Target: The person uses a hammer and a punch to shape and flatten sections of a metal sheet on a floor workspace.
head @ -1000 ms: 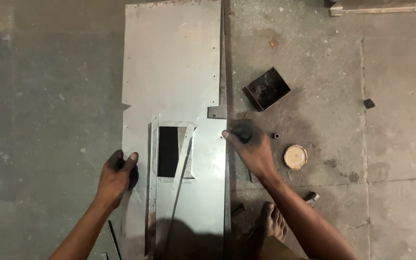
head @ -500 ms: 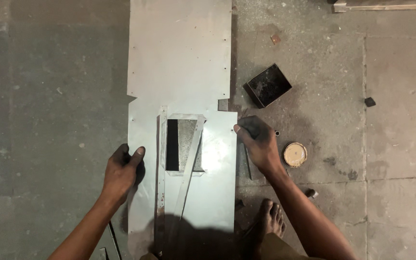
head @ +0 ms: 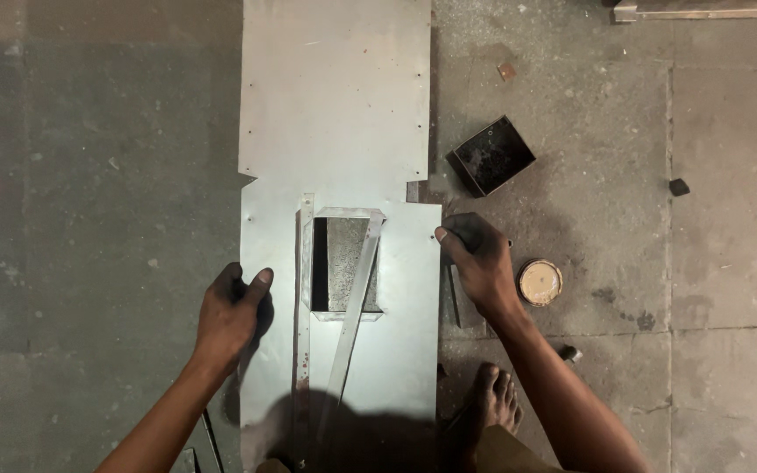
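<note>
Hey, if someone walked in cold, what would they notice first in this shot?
A big metal sheet lying on the concrete floor, with a rectangular cutout near its middle. The left hand and right hand grip its two side edges. To the right sit a black square tray and a round lid.

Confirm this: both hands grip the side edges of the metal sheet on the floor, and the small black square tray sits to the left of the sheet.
Not quite. The head view shows the black square tray to the right of the metal sheet. The left hand and right hand do grip its side edges.

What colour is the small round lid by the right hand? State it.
Pale tan, with a darker rim: small round lid, head view.
</note>
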A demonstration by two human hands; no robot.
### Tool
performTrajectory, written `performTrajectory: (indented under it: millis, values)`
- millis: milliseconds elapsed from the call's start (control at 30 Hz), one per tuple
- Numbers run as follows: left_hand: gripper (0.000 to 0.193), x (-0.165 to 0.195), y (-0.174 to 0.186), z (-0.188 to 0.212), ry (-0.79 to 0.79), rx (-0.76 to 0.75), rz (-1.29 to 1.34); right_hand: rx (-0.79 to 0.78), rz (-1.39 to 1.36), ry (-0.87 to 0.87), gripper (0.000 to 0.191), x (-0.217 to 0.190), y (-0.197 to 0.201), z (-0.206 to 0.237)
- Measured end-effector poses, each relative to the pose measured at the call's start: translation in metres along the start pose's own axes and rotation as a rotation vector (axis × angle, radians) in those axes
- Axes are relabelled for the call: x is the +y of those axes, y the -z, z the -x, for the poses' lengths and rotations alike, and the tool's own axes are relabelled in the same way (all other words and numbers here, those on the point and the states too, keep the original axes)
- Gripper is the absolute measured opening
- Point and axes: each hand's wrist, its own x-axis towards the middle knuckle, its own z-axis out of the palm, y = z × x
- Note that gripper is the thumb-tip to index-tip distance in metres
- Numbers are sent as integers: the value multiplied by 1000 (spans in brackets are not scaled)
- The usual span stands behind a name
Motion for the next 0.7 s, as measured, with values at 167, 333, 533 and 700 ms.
performTrajectory:
  millis: [167,333,533,700]
  values:
    - [46,13,2,8,-56,-3,-8,-4,-1,-35,21,5,0,-1]
    - [49,52,8,41,-1008,792,-578,-47,-44,-11,23,8,4,-6]
    - [43,79,-37,68,-649,-318,-732,-77,-87,-9,23,10,7,-10]
    - [32,70,-74,76,-538,-475,-560,-52,-19,61,25,9,7,-10]
